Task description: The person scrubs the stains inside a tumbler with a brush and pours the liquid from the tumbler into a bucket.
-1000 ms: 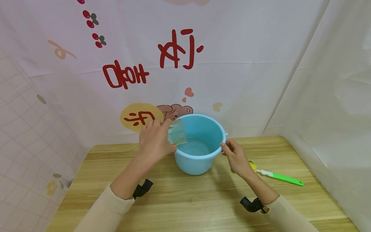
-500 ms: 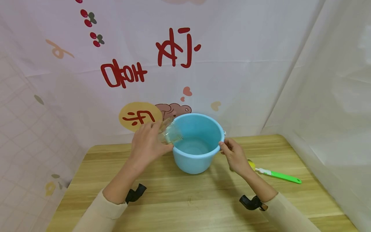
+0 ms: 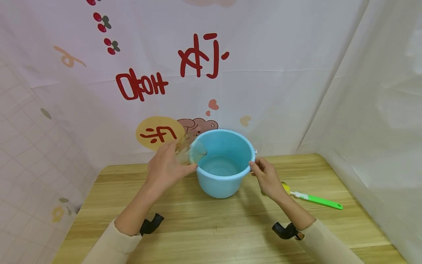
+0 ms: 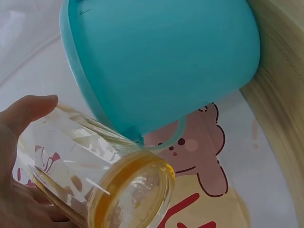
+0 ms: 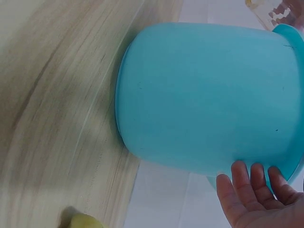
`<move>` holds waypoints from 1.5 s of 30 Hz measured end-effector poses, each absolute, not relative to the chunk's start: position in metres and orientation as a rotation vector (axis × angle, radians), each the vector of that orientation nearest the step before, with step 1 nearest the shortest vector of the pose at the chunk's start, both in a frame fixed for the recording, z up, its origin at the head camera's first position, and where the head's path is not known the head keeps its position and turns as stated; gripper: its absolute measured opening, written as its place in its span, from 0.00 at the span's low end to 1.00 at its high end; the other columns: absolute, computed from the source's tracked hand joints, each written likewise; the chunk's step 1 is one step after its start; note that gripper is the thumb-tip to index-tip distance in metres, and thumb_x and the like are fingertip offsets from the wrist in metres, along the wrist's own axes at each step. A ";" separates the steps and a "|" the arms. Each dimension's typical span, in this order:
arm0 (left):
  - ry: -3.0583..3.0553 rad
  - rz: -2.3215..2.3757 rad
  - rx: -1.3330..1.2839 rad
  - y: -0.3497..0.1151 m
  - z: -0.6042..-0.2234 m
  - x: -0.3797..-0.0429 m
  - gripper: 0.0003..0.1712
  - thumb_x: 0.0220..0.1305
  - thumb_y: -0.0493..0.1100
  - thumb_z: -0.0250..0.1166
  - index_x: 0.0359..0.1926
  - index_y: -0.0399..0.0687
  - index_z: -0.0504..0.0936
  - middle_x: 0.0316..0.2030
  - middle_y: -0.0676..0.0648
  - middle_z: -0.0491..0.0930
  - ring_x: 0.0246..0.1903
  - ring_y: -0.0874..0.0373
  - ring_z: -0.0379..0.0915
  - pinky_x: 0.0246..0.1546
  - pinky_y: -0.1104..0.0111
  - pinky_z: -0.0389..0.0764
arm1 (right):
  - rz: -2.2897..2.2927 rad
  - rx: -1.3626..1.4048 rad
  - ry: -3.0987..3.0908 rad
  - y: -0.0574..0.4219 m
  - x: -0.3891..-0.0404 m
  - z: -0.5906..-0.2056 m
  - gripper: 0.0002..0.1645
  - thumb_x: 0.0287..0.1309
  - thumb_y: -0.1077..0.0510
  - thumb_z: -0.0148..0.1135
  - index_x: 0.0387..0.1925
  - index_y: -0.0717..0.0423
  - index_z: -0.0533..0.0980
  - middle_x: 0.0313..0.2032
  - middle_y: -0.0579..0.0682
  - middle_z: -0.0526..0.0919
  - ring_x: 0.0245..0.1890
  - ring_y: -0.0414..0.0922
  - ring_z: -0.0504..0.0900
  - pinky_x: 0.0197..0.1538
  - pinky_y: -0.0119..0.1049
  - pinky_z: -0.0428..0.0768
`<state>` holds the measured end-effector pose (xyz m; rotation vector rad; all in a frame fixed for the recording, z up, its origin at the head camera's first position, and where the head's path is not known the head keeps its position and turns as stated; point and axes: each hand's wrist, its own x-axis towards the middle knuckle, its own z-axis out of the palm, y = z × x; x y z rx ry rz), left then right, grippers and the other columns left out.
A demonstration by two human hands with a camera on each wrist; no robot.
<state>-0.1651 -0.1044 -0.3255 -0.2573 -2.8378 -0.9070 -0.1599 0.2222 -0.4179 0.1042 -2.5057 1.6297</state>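
Note:
In the head view my left hand [image 3: 165,167] holds a clear drinking glass [image 3: 190,151], tipped on its side, with its mouth over the left rim of a light blue bucket [image 3: 220,186]. Thumb and fingers wrap the glass [image 4: 78,154] in the left wrist view, where its thick base shows amber. Shallow water [image 3: 220,167] covers the bucket's bottom. On the opposite side my right hand [image 3: 267,176] pinches the rim, thumb on top. Seen from the right wrist, the fingers of that hand [image 5: 261,204] lie under the rim along the outer wall.
The bucket stands on a wooden table [image 3: 211,227], close to a white printed cloth [image 3: 263,91] hanging behind. A brush with a green handle [image 3: 324,201] and yellow head [image 3: 285,187] lies on the table to the right. A white cloth [image 3: 379,128] also hangs on that side.
My left hand has drawn the glass leftward, from over the bucket's inside to its left rim. My right hand keeps its grip on the rim, and the bucket stays in place.

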 end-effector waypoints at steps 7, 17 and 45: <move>-2.818 -1.001 -0.182 -0.108 -0.331 -0.164 0.58 0.52 0.65 0.78 0.75 0.42 0.67 0.68 0.39 0.73 0.66 0.38 0.70 0.57 0.35 0.76 | 1.634 0.097 -2.501 0.222 -0.160 -0.419 0.23 0.80 0.50 0.55 0.54 0.69 0.77 0.46 0.59 0.84 0.48 0.52 0.85 0.54 0.47 0.85; -2.765 -1.127 -0.098 -0.114 -0.339 -0.160 0.56 0.52 0.67 0.78 0.72 0.42 0.67 0.58 0.42 0.78 0.54 0.43 0.76 0.47 0.45 0.81 | 1.629 0.103 -2.501 0.220 -0.160 -0.418 0.23 0.80 0.50 0.55 0.55 0.69 0.77 0.46 0.58 0.83 0.48 0.50 0.85 0.53 0.42 0.85; -2.507 -1.403 -0.087 -0.124 -0.360 -0.142 0.43 0.50 0.55 0.84 0.55 0.44 0.67 0.47 0.44 0.74 0.42 0.48 0.72 0.36 0.58 0.75 | 1.639 0.083 -2.499 0.220 -0.161 -0.418 0.22 0.80 0.50 0.55 0.55 0.68 0.78 0.46 0.59 0.83 0.47 0.50 0.84 0.56 0.54 0.84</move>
